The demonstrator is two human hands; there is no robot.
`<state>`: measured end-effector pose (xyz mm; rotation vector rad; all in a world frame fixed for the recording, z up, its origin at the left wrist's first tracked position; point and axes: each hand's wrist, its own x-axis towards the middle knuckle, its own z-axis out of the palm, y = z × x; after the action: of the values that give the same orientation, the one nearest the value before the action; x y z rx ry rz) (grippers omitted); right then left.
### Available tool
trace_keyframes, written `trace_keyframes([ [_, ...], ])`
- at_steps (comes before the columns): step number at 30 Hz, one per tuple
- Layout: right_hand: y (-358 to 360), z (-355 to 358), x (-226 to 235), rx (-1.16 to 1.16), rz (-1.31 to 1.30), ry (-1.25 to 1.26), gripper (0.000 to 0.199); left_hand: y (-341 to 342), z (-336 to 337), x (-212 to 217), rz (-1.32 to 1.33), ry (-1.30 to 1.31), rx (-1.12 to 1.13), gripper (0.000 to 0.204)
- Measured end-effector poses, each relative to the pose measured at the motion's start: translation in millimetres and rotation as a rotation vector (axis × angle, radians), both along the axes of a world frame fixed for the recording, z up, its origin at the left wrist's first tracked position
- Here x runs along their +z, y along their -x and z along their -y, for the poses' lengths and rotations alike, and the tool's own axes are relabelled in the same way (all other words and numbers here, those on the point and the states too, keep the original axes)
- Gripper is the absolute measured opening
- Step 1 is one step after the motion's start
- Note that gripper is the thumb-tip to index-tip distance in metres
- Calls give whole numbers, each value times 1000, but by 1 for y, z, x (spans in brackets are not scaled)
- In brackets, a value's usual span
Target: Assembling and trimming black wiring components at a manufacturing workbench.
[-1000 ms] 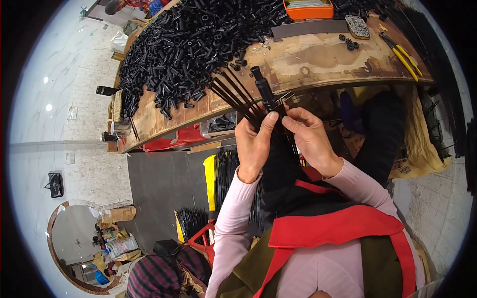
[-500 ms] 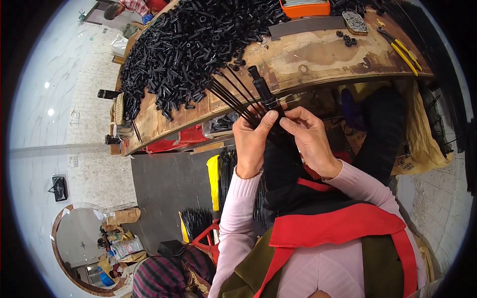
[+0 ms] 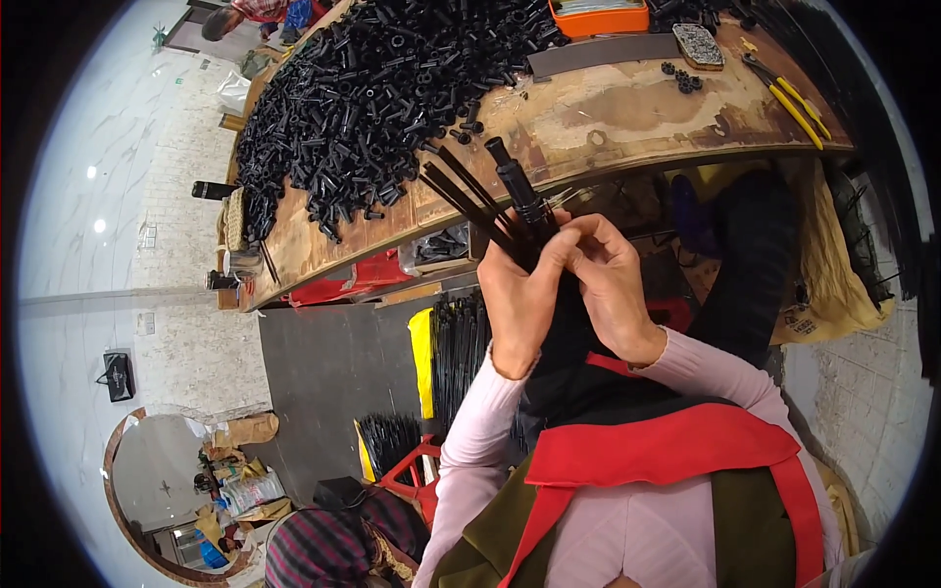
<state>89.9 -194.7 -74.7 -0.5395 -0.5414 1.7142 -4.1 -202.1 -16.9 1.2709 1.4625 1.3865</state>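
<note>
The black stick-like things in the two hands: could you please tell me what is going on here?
The person's left hand grips a bundle of thin black rods, their ends pointing toward the wooden table. The right hand meets it just below a black tubular part, which tilts up beside the rods; exactly what the right hand grips is hidden. On the table lie a large heap of black parts and yellow-handled pliers.

The left hand (image 3: 517, 309) is closed, thumb (image 3: 551, 265) close beside the right hand's (image 3: 616, 294) bent fingers (image 3: 600, 233); wrists (image 3: 515, 361) and forearms (image 3: 477, 436) spread apart below the fingers.
</note>
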Motion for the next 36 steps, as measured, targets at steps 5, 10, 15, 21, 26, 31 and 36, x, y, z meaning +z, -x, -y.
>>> trace_keyframes([
  [5,-6,-8,-1,-18,-119,-23,11,0,-9,0,95,38,99,17],
  [10,-15,-10,6,22,-123,64,12,-11,-13,7,224,14,65,12],
  [15,-25,-14,-4,58,-120,64,14,-25,-20,9,25,-9,92,9],
  [21,-21,-9,-10,-128,-106,-74,10,-9,-34,-8,172,11,-195,12],
  [26,-26,-21,-15,-54,-71,26,9,-10,-39,-12,326,56,-229,17],
  [31,-27,-26,-22,-37,-73,2,12,-8,-43,-14,310,81,-219,19],
  [36,-28,-27,-18,-9,-53,29,15,-6,-44,-14,280,93,-178,19],
])
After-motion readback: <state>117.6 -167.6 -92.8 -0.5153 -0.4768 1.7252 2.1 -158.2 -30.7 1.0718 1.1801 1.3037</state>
